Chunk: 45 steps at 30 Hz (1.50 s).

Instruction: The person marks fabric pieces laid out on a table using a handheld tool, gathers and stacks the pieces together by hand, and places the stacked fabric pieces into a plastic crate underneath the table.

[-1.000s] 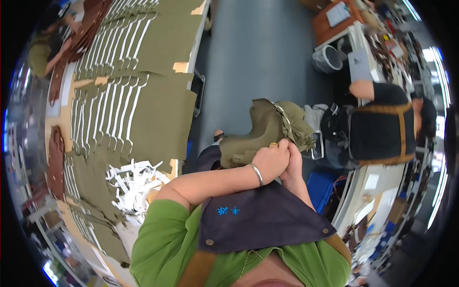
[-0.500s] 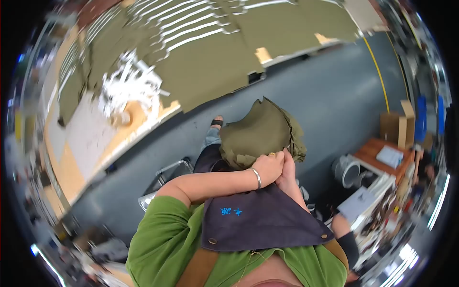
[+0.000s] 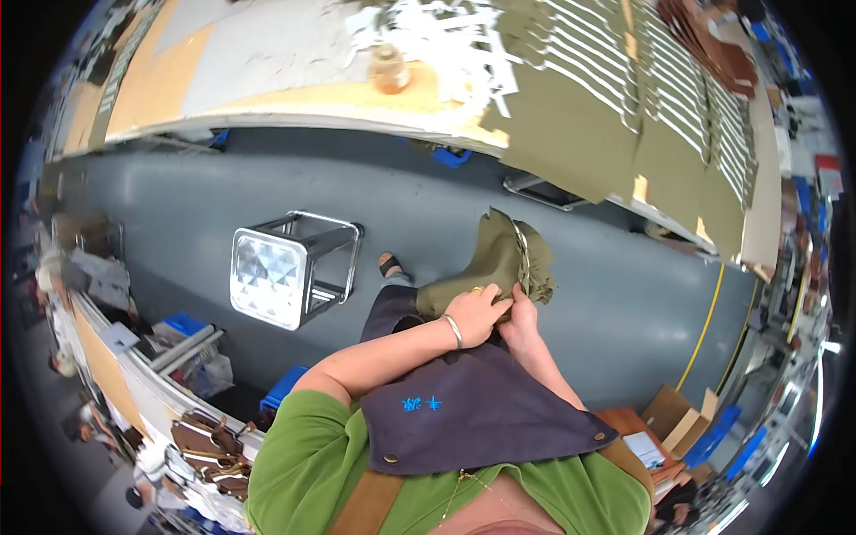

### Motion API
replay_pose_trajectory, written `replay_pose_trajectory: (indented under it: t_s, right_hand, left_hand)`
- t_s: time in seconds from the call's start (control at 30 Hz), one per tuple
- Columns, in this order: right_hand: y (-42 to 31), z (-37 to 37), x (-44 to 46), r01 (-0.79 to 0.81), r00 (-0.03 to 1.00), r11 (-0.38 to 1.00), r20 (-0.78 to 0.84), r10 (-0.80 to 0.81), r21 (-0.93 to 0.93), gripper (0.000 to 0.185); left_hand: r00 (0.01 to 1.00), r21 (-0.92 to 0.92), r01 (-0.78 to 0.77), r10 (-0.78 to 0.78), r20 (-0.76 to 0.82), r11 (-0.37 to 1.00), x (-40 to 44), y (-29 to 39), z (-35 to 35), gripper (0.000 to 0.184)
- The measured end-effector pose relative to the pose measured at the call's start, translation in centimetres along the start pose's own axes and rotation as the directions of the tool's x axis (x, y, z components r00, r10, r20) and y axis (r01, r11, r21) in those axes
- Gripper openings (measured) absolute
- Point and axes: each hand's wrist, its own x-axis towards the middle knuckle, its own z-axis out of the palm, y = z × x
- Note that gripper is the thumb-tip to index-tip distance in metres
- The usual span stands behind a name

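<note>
A bundle of olive-green cloth pieces point(image 3: 486, 266) hangs in front of my apron, its layered edges fanned out on the right. My left hand point(image 3: 477, 314), with a ring and a silver bracelet, is closed over the near end of the bundle. Right beside it, my right hand point(image 3: 521, 321) grips the cloth's near right edge between thumb and fingers. The two hands are close together, and cloth partly hides their fingertips.
Ahead, a long table point(image 3: 294, 116) carries olive cloth panels point(image 3: 571, 125) with white strips, a heap of white strips point(image 3: 446, 53) and a small jar point(image 3: 389, 69). A metal stool point(image 3: 267, 276) stands on the left. An open cardboard box point(image 3: 679, 419) is at right.
My view has turned left: the table's cloth panels have shifted right and the whole stool shows. The bundle now hangs narrower, its layered edge turned more toward me. Both hands keep hold.
</note>
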Motion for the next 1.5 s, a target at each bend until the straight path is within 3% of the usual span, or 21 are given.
replay_pose_trajectory:
  t_s: [0.1,0.2,0.27,0.33,0.4,0.43,0.57,0.67,0.7,0.77,0.83,0.93,1.0,1.03,1.17,1.2,1.23,1.33,1.37,1.47,1.5]
  right_hand:
    - [3.3,2.0,2.1,0.061,0.998,0.995,-0.001,-0.061,-0.083,0.037]
    - [5.4,5.6,3.9,0.111,0.994,0.983,0.032,-0.108,-0.144,0.038]
    - [6.6,8.0,5.5,0.115,0.993,0.975,0.057,-0.106,-0.192,0.039]
    - [7.5,10.4,7.5,0.131,0.988,0.95,0.114,-0.102,-0.284,0.042]
    - [8.6,13.1,8.8,0.156,0.983,0.923,0.148,-0.11,-0.351,0.044]
    - [9.1,14.7,9.2,0.17,0.98,0.911,0.156,-0.119,-0.374,0.043]
    - [11.1,20.1,10.8,0.157,0.973,0.894,0.219,-0.068,-0.42,0.042]
    - [12.7,24.4,10.7,0.251,0.96,0.821,0.241,-0.143,-0.512,0.04]
    - [12.8,25.3,11.3,0.266,0.96,0.786,0.231,-0.16,-0.558,0.038]
    - [12.4,24.6,15.2,0.453,0.879,0.555,0.454,-0.146,-0.697,0.035]
    - [11.6,25.5,17.9,0.625,0.771,0.274,0.633,-0.071,-0.731,0.031]
    - [10.2,28.6,17.1,0.783,0.619,-0.211,0.767,0.169,-0.585,0.024]
    - [8.8,31.3,15.8,0.802,0.544,-0.518,0.723,0.426,-0.298,0.022]
    - [8.3,32.3,15.5,0.8,0.501,-0.579,0.71,0.496,-0.16,0.019]
    - [6.9,34.6,15.7,0.679,0.374,-0.655,0.612,0.697,0.331,0.011]
    - [7.0,34.9,16.0,0.685,0.335,-0.635,0.62,0.71,0.357,0.01]
    - [7.2,35.3,16.3,0.69,0.294,-0.613,0.624,0.724,0.386,0.01]
    - [7.7,35.3,19.5,0.69,0.189,-0.555,0.624,0.758,0.465,0.012]
    - [7.8,35.2,20.8,0.686,0.156,-0.536,0.62,0.769,0.492,0.013]
    - [7.8,35.8,24.6,0.632,0.123,-0.535,0.608,0.784,0.561,0.015]
    - [7.8,35.9,26.1,0.622,0.098,-0.536,0.622,0.777,0.571,0.014]
  left_hand:
    - [0.993,-0.373,-0.014,-0.032,-0.118,0.928,-3.5,-5.5,-1.2,0.05]
    - [0.91,-0.706,0.191,-0.393,-0.134,0.682,-7.1,-11.7,-0.7,0.048]
    - [0.824,-0.68,0.295,-0.539,-0.174,0.671,-9.6,-16.1,0.1,0.048]
    - [0.727,-0.917,0.252,-0.686,-0.032,0.31,-11.1,-20.2,2.1,0.047]
    - [0.647,-0.958,0.223,-0.763,0.005,0.182,-12.6,-23.4,3.6,0.047]
    - [0.641,-0.965,0.232,-0.765,0.06,0.119,-13.3,-25.1,4.2,0.055]
    - [0.545,-0.798,0.15,-0.624,0.56,-0.584,-13.9,-28.0,4.5,0.078]
    - [0.358,-0.856,0.003,-0.799,0.483,-0.517,-11.9,-31.4,7.4,0.083]
    - [0.2,-0.945,0.07,-0.924,0.327,-0.319,-11.3,-32.4,7.3,0.088]
    - [-0.08,-0.953,0.296,-0.993,-0.089,0.061,-9.8,-34.9,6.8,0.102]
    - [0.065,-0.783,0.376,-0.857,-0.511,0.495,-9.3,-36.5,2.3,0.11]
    - [0.196,-0.622,0.414,-0.732,-0.652,0.665,-7.6,-40.4,-1.1,0.111]
    - [0.261,-0.481,0.508,-0.66,-0.705,0.715,-6.5,-44.1,-1.9,0.107]
    - [0.274,-0.444,0.464,-0.601,-0.751,0.766,-6.1,-45.6,-2.3,0.103]
    - [0.414,-0.343,0.357,-0.476,-0.775,0.869,-6.0,-48.6,-2.2,0.089]
    - [0.434,-0.323,0.343,-0.454,-0.778,0.882,-5.6,-49.1,-1.3,0.087]
    - [0.42,-0.383,0.29,-0.476,-0.773,0.877,-4.8,-49.6,-0.2,0.065]
    - [0.557,-0.395,0.146,-0.405,-0.725,0.907,-2.0,-53.2,5.6,0.043]
    - [0.562,-0.52,0.091,-0.475,-0.677,0.849,-1.1,-53.8,7.0,0.027]
    - [0.594,-0.599,0.122,-0.542,-0.595,0.791,0.9,-56.5,9.9,0.026]
    - [0.527,-0.556,0.101,-0.518,-0.674,0.825,1.2,-57.1,10.4,0.028]
